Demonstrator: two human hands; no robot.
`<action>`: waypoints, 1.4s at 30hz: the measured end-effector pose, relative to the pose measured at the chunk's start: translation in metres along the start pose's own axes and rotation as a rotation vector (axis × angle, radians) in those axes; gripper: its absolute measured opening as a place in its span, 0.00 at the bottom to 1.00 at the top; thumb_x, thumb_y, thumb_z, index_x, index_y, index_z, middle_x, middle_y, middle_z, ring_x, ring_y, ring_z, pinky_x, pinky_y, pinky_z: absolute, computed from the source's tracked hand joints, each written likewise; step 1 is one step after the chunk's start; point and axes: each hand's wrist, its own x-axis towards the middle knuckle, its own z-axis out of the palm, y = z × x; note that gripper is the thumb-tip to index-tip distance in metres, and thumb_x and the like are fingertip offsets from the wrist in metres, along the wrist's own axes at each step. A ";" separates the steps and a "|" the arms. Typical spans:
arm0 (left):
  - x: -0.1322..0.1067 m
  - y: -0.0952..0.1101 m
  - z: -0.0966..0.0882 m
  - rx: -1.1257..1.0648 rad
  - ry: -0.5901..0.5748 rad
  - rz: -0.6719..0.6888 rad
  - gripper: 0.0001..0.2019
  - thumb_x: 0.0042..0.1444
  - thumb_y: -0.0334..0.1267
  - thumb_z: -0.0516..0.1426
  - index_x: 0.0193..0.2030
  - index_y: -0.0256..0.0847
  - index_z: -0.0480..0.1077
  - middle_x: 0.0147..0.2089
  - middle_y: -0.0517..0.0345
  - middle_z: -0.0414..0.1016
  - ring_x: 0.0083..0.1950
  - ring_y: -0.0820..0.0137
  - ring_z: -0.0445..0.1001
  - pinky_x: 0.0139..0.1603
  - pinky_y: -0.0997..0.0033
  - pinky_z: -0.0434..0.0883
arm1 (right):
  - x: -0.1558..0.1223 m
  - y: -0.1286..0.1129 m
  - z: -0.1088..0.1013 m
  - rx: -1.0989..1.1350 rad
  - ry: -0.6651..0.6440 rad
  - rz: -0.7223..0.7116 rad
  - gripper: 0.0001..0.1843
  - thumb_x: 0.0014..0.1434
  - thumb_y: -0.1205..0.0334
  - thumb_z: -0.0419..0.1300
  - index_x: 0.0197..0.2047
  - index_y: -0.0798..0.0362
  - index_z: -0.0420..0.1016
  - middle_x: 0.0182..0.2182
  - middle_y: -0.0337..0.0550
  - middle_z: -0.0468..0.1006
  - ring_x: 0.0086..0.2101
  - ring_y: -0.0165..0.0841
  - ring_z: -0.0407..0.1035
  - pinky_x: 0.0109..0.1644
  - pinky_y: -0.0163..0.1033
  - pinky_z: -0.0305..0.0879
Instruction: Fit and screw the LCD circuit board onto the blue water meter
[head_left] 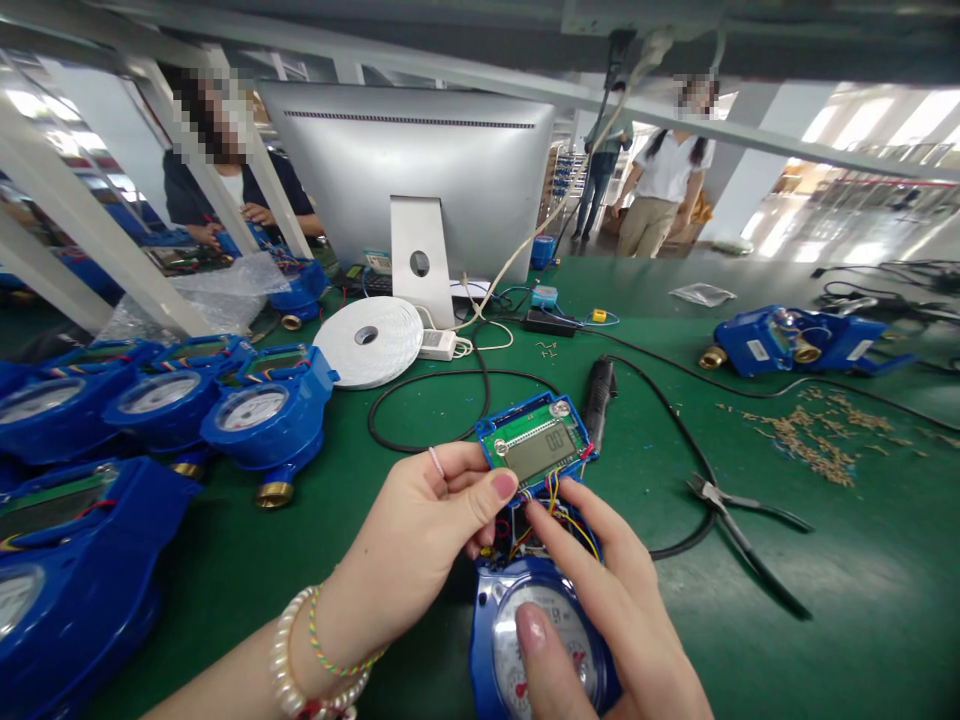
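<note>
My left hand [439,515] pinches the lower left edge of a green circuit board with an LCD display [535,443], set in a blue frame and tilted up off a blue water meter [529,640]. Coloured wires [555,505] run from the board down into the meter body. My right hand [600,610] lies over the meter, thumb on its round dial and forefinger reaching into the wires under the board. The meter's lower part is hidden by my right hand.
Several blue water meters [247,420] crowd the left of the green table [225,560]. Cutting pliers [739,515], a black cable [667,410], wire scraps [817,440], a white tape roll [369,340] and a monitor's back [420,170] lie beyond. People work and stand behind.
</note>
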 end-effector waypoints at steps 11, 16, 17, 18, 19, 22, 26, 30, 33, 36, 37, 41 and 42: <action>0.001 -0.002 -0.003 0.046 -0.028 0.007 0.13 0.54 0.42 0.63 0.42 0.36 0.72 0.23 0.67 0.67 0.21 0.84 0.62 0.21 0.86 0.60 | 0.005 0.009 0.006 -0.110 0.034 -0.089 0.21 0.61 0.60 0.50 0.56 0.51 0.67 0.60 0.53 0.58 0.58 0.50 0.57 0.55 0.61 0.62; 0.001 -0.001 -0.003 0.052 -0.032 -0.007 0.15 0.54 0.44 0.63 0.42 0.38 0.69 0.21 0.68 0.66 0.21 0.83 0.62 0.21 0.86 0.60 | 0.024 0.014 -0.037 -0.205 -0.063 -0.263 0.14 0.60 0.65 0.56 0.50 0.47 0.71 0.46 0.43 0.72 0.44 0.36 0.69 0.47 0.43 0.68; 0.001 0.000 -0.002 0.055 -0.031 -0.009 0.14 0.54 0.44 0.63 0.42 0.37 0.69 0.21 0.69 0.66 0.21 0.83 0.62 0.21 0.86 0.60 | 0.032 0.014 -0.046 -0.210 -0.043 -0.259 0.12 0.60 0.65 0.57 0.47 0.47 0.72 0.43 0.42 0.73 0.42 0.33 0.69 0.46 0.40 0.67; 0.001 0.000 -0.002 0.057 -0.033 -0.011 0.14 0.54 0.44 0.63 0.42 0.37 0.69 0.20 0.69 0.66 0.21 0.83 0.62 0.21 0.86 0.59 | 0.041 0.013 -0.053 -0.215 -0.009 -0.259 0.10 0.61 0.64 0.58 0.46 0.49 0.72 0.41 0.41 0.73 0.41 0.32 0.69 0.45 0.39 0.67; 0.001 0.001 -0.002 0.058 -0.040 -0.013 0.14 0.54 0.44 0.62 0.42 0.37 0.69 0.20 0.69 0.65 0.20 0.83 0.61 0.21 0.86 0.59 | 0.051 0.012 -0.058 -0.224 0.026 -0.266 0.09 0.61 0.64 0.58 0.46 0.50 0.72 0.41 0.41 0.73 0.42 0.32 0.68 0.46 0.38 0.66; 0.001 0.002 -0.002 0.038 -0.061 -0.011 0.14 0.54 0.43 0.63 0.41 0.36 0.68 0.19 0.69 0.66 0.20 0.83 0.61 0.21 0.86 0.59 | 0.084 0.010 -0.063 -0.213 -0.068 -0.380 0.18 0.60 0.62 0.61 0.54 0.52 0.68 0.50 0.42 0.71 0.50 0.33 0.64 0.54 0.39 0.62; 0.002 0.003 -0.003 0.010 -0.082 -0.009 0.15 0.53 0.43 0.64 0.39 0.36 0.67 0.19 0.69 0.67 0.20 0.82 0.62 0.21 0.85 0.58 | 0.119 0.013 -0.056 -0.192 -0.429 -0.549 0.34 0.55 0.57 0.67 0.61 0.55 0.61 0.56 0.42 0.68 0.56 0.32 0.60 0.60 0.38 0.59; 0.004 0.002 -0.005 -0.006 -0.121 -0.007 0.14 0.53 0.43 0.63 0.39 0.36 0.68 0.19 0.69 0.65 0.20 0.83 0.61 0.21 0.84 0.58 | 0.133 0.011 -0.049 -0.240 -0.543 -0.642 0.34 0.53 0.56 0.68 0.60 0.57 0.63 0.54 0.43 0.70 0.53 0.34 0.63 0.58 0.39 0.62; 0.005 0.002 -0.006 0.009 -0.142 -0.004 0.15 0.54 0.44 0.62 0.43 0.35 0.69 0.20 0.69 0.65 0.20 0.82 0.60 0.22 0.84 0.58 | 0.134 0.006 -0.046 -0.269 -0.557 -0.683 0.35 0.52 0.60 0.68 0.60 0.61 0.62 0.53 0.47 0.70 0.52 0.36 0.64 0.57 0.41 0.64; 0.005 0.003 -0.007 0.036 -0.132 -0.010 0.16 0.54 0.45 0.63 0.42 0.35 0.69 0.19 0.69 0.63 0.20 0.81 0.60 0.21 0.82 0.58 | 0.132 0.004 -0.042 -0.302 -0.570 -0.681 0.35 0.51 0.60 0.68 0.59 0.62 0.63 0.52 0.49 0.71 0.51 0.39 0.65 0.55 0.44 0.67; 0.005 0.003 -0.007 0.040 -0.125 -0.014 0.16 0.53 0.45 0.63 0.41 0.35 0.69 0.19 0.69 0.63 0.20 0.81 0.60 0.21 0.82 0.57 | 0.132 0.004 -0.040 -0.315 -0.571 -0.672 0.35 0.51 0.60 0.68 0.59 0.62 0.63 0.52 0.50 0.71 0.50 0.40 0.66 0.54 0.45 0.67; 0.005 0.005 -0.008 0.054 -0.113 -0.029 0.15 0.52 0.45 0.63 0.38 0.35 0.68 0.19 0.69 0.63 0.20 0.81 0.60 0.21 0.82 0.56 | 0.129 0.006 -0.033 -0.320 -0.554 -0.652 0.33 0.50 0.60 0.68 0.57 0.63 0.64 0.51 0.51 0.71 0.49 0.42 0.66 0.53 0.48 0.67; 0.005 0.005 -0.009 0.055 -0.117 -0.028 0.15 0.52 0.45 0.63 0.39 0.35 0.68 0.19 0.69 0.63 0.20 0.81 0.59 0.21 0.83 0.56 | 0.129 0.006 -0.032 -0.313 -0.552 -0.646 0.33 0.51 0.60 0.68 0.56 0.62 0.65 0.50 0.52 0.72 0.49 0.42 0.66 0.52 0.48 0.67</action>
